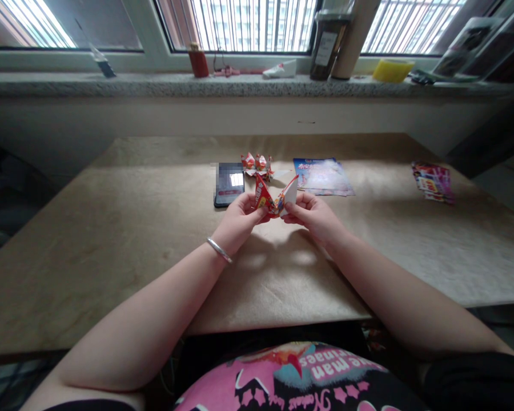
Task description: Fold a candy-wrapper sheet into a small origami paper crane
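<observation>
Between both hands is a piece of folded paper (262,193), printed red and white, its two pointed ends standing up in a V. My left hand (245,212) pinches its left side, thumb in front. On the right side, my right hand (308,210) grips the white part between thumb and fingers. The paper is held above the table, and its lower middle is partly behind my thumbs. Just beyond it lie folded red and white paper pieces (257,164). A phone (230,185) rests left of them, near my left hand.
A stack of blue printed sheets (323,176) lies right of centre on the table (154,245). Farther right are pink and red printed papers (433,182). Along the windowsill (145,85) stand a red bottle (198,60), a dark jar (325,45) and a yellow object (393,71).
</observation>
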{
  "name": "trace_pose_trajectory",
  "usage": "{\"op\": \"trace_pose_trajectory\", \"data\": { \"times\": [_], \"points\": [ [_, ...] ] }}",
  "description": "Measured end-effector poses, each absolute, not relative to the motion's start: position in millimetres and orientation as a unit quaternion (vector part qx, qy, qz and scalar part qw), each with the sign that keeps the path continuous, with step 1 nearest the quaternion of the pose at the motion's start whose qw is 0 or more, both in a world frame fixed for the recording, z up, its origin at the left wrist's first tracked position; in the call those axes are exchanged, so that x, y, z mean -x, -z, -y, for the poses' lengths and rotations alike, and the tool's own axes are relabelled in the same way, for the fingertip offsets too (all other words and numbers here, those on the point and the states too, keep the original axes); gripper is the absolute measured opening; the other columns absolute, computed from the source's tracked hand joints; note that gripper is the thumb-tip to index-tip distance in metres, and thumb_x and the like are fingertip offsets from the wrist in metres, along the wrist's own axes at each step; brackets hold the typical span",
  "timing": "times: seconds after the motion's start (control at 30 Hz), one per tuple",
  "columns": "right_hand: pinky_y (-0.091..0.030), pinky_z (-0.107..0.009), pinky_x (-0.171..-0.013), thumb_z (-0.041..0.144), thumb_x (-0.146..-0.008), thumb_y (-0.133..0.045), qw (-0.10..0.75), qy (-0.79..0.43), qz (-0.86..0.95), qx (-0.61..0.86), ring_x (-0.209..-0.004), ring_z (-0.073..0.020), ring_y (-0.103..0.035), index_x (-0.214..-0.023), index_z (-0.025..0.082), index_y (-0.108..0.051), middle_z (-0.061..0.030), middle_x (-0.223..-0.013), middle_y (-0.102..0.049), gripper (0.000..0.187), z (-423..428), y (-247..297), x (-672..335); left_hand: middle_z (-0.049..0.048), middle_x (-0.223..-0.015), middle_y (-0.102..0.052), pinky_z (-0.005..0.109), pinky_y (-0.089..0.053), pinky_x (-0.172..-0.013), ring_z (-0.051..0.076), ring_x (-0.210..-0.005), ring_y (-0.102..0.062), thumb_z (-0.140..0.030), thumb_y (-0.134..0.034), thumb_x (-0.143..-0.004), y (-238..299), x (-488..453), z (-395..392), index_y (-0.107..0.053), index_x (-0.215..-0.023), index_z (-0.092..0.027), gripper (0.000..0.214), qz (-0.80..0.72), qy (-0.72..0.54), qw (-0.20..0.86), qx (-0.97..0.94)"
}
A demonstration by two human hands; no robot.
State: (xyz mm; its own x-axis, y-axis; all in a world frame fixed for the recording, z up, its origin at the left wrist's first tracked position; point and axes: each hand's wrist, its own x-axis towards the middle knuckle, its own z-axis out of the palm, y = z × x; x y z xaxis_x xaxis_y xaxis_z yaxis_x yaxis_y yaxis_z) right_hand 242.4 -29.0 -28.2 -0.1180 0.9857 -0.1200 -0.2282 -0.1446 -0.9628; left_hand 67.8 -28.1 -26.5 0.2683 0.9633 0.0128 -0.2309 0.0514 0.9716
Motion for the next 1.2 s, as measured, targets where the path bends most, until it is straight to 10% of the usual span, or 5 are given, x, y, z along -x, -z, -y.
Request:
{"op": "trace_pose_trajectory", "data": {
  "times": [1.2],
  "points": [
    [-0.052, -0.026, -0.066, 0.050, -0.057, -0.078, 0.493, -0.586, 0.463, 0.446, -0.065, -0.0107, -0.062, -0.078, 0.020, -0.058, 0.0001, -0.075, -0.069, 0.042, 28.3, 34.7, -241.0, 0.0085, -0.084, -0.069, 0.029, -0.052, -0.064, 0.015, -0.065, -0.064, -0.039, -0.071, -0.068, 25.6, -64.9, 25.8, -0.063, -0.089, -0.012, 0.035, -0.446, -0.441, 0.506, -0.592]
  ]
}}
